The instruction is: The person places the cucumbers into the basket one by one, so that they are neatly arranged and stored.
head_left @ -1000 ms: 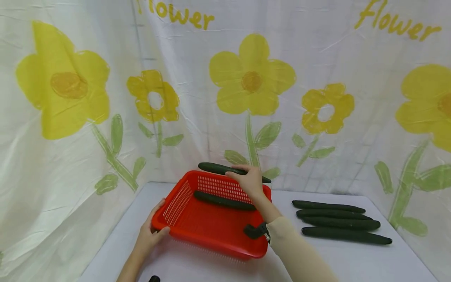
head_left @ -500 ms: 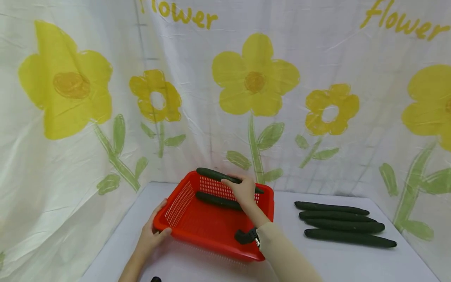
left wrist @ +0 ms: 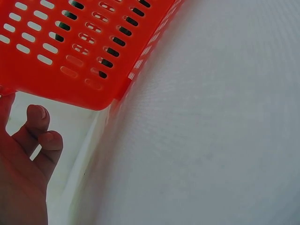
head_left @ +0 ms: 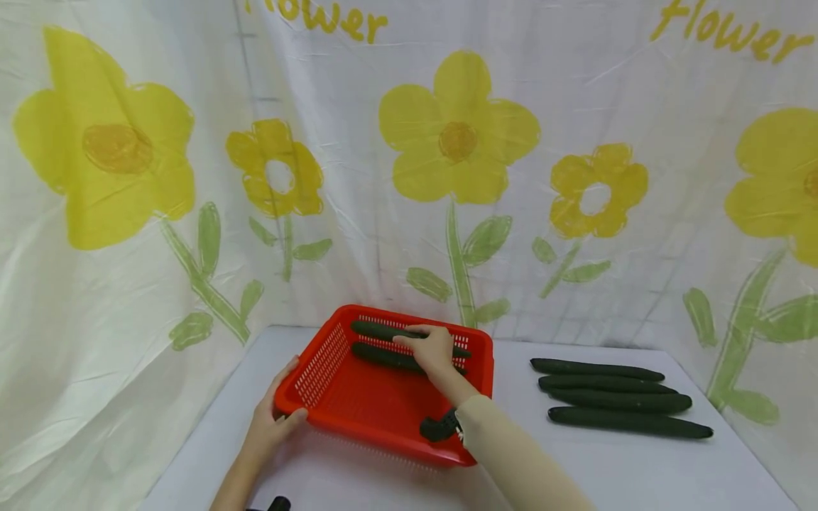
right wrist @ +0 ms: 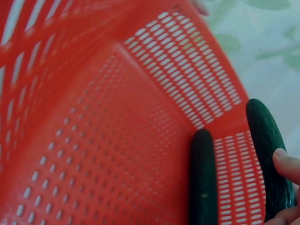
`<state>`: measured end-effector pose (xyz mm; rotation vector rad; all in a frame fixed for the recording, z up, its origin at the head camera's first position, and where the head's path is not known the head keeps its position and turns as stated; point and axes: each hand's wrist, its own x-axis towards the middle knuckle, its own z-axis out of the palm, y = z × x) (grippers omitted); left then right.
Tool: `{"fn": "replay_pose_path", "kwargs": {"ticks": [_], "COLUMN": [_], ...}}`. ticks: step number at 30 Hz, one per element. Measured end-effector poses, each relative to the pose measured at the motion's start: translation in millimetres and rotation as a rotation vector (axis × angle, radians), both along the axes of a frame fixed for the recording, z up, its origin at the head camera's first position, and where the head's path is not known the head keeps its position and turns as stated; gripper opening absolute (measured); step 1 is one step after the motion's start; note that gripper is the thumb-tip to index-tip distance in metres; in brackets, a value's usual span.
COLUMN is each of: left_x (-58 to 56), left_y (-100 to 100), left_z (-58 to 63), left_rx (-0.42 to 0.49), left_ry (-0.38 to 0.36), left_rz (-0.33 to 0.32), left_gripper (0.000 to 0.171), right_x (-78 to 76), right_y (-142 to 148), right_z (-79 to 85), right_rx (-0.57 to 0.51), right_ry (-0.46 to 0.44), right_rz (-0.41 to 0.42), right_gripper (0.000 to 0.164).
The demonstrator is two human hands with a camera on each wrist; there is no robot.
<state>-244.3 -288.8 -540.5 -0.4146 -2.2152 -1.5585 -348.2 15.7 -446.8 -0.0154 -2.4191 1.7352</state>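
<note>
A red plastic basket (head_left: 377, 431) with slotted walls stands on the table, turned at a slight angle. My left hand (head_left: 268, 426) grips its left corner, thumb at the rim; the left wrist view shows two curled fingers (left wrist: 37, 117) below the basket's edge. Inside the basket's back part, my right hand (head_left: 439, 353) holds a dark green cucumber (head_left: 380, 331) around its middle, thumb along one side. Another cucumber (head_left: 382, 355) lies on the basket floor along the back wall, partly hidden by the right hand. In the right wrist view the held cucumber (right wrist: 262, 136) is above the lying one (right wrist: 203, 178).
Several more cucumbers (head_left: 620, 401) lie side by side on the white table (head_left: 511, 490), right of the basket. A white curtain (head_left: 358, 255) painted with yellow flowers hangs behind. A black device (head_left: 437, 428) is worn at the right wrist, over the basket's interior.
My right hand has lowered the cucumber from above the back rim into the basket, beside the one lying there. My left hand keeps its grip on the corner.
</note>
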Motion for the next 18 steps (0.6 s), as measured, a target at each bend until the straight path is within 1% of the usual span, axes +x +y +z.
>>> {"fn": "replay_pose_path", "kwargs": {"ticks": [2, 7, 9, 12, 18], "left_x": [-0.8, 3.7, 4.1, 1.6, -1.9], "left_y": [-1, -2, -2, -3, -1], "left_z": [-0.9, -3.9, -2.4, -0.5, -1.1], "left_rx": [0.014, 0.023, 0.018, 0.013, 0.002], "left_ry": [0.012, 0.028, 0.024, 0.026, 0.027], "left_rz": [-0.007, -0.001, 0.001, -0.002, -0.007], "left_gripper": [0.087, 0.086, 0.086, 0.086, 0.087], "right_x": [0.3, 1.4, 1.2, -1.1, -1.3], "right_y": [-2, -5, -5, -4, -1], "right_z": [-3.1, -11.2, -11.8, -12.4, -14.0], "right_rx": [-0.018, -0.071, -0.095, -0.126, -0.124], "right_ry": [-0.045, -0.171, -0.205, -0.247, -0.322], "right_rz": [-0.001, -0.023, -0.038, -0.051, -0.051], "right_gripper": [0.030, 0.026, 0.025, 0.024, 0.027]}}
